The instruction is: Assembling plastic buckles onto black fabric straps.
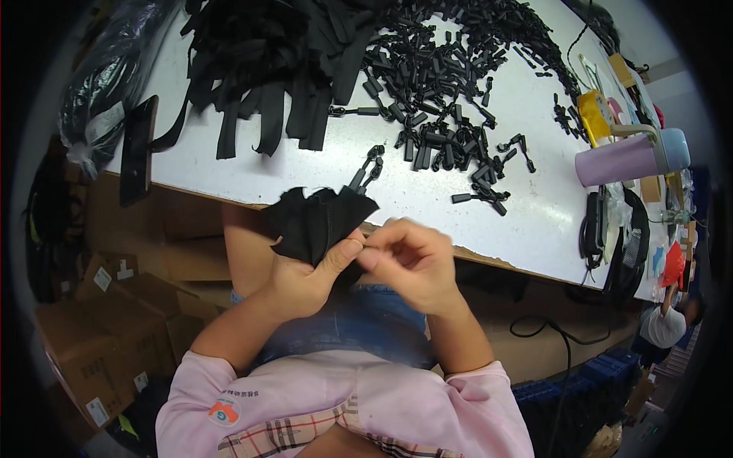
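While held just off the near edge of the white surface, a bunch of black zipper strips sits clamped in the left hand; the right hand pinches its end. Farther on the surface: loose black zipper pulls, piled black strips toward the far-left corner.

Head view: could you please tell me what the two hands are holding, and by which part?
The left hand grips a bunch of black zipper strips at their lower ends; the right hand pinches the same ends.
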Demonstrator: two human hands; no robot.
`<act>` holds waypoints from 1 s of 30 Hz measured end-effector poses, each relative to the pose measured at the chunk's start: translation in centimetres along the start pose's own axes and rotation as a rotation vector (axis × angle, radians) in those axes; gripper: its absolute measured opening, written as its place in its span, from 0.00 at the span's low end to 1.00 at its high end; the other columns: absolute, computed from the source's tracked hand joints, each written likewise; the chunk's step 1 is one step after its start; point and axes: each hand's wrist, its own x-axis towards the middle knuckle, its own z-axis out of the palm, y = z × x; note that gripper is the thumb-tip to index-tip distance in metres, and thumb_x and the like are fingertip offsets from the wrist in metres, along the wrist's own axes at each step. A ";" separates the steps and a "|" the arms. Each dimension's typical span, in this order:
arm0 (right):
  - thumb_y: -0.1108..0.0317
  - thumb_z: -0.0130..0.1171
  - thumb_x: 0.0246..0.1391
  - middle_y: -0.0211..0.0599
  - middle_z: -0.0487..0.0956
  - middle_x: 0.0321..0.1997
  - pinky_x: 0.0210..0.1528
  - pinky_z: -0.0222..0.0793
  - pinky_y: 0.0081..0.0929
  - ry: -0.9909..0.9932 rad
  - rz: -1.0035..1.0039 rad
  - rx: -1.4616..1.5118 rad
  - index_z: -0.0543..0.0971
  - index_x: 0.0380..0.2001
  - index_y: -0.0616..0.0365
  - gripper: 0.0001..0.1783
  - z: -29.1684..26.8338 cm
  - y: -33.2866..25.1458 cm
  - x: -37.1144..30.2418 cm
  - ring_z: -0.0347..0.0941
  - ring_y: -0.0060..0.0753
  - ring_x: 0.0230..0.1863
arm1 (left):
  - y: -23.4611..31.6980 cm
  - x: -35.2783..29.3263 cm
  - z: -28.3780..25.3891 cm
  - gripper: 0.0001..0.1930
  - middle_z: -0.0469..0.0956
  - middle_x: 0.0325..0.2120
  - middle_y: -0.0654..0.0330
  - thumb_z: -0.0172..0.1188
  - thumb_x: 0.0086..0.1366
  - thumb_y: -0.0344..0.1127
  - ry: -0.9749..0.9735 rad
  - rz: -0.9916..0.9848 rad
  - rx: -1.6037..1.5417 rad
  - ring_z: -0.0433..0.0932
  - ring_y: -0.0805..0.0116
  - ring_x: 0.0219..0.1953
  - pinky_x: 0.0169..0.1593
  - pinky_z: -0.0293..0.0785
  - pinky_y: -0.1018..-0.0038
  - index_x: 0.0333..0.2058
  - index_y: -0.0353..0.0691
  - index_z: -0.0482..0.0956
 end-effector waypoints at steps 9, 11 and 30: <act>0.73 0.62 0.31 0.37 0.71 0.31 0.25 0.62 0.20 0.152 -0.640 -0.828 0.73 0.35 0.60 0.21 0.9 -1.8 0.9 0.65 0.31 0.26 | -1.1 -0.4 -0.7 0.11 0.73 0.29 0.62 0.55 0.54 0.30 -0.132 -0.315 -0.205 0.70 0.79 0.31 0.35 0.68 0.82 0.36 0.33 0.71; 0.73 0.62 0.30 0.38 0.70 0.33 0.25 0.62 0.20 0.138 -0.730 -0.931 0.74 0.35 0.59 0.20 0.3 -2.0 1.9 0.65 0.32 0.27 | -1.5 -0.6 -0.5 0.12 0.73 0.29 0.63 0.56 0.53 0.31 -0.166 -0.279 -0.232 0.70 0.79 0.30 0.34 0.68 0.82 0.36 0.33 0.70; 0.79 0.49 0.47 0.35 0.72 0.21 0.18 0.61 0.11 0.091 -0.220 -0.286 0.72 0.29 0.68 0.05 0.7 -0.8 -1.2 0.68 0.18 0.18 | -0.9 -0.5 0.9 0.08 0.70 0.25 0.63 0.52 0.57 0.32 -0.091 -0.133 -0.215 0.67 0.80 0.22 0.25 0.65 0.85 0.31 0.33 0.70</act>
